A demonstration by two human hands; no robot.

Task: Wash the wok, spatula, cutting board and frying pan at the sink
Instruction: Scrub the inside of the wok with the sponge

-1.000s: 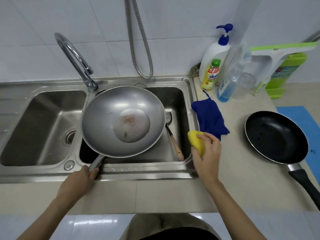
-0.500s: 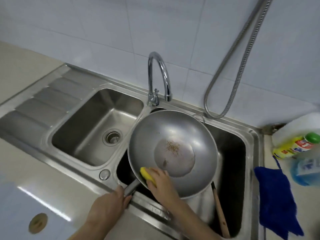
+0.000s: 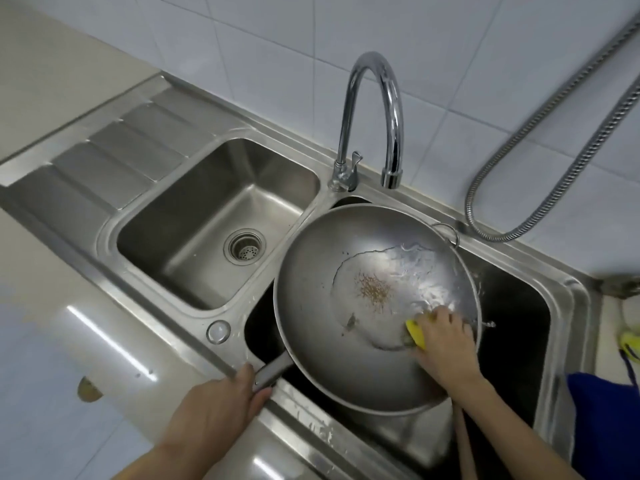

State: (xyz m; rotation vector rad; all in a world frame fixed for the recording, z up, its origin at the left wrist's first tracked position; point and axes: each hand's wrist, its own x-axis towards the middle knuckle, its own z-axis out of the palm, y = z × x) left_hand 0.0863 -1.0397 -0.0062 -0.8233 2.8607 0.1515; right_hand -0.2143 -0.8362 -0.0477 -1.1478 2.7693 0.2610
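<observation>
Over the right sink basin (image 3: 512,341) the wok (image 3: 311,306) sat tilted; her right hand (image 3: 443,344) had swept the gripped sponge (image 3: 415,336) from near rim into its watery middle (scrubbing underway), left hand (image 3: 214,407) clasping the handle (image 3: 272,372).

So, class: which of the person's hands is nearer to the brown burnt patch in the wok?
Right. The right hand presses a yellow sponge inside the wok, just beside the burnt patch. The left hand grips the wok's handle outside the rim, farther off.
</observation>
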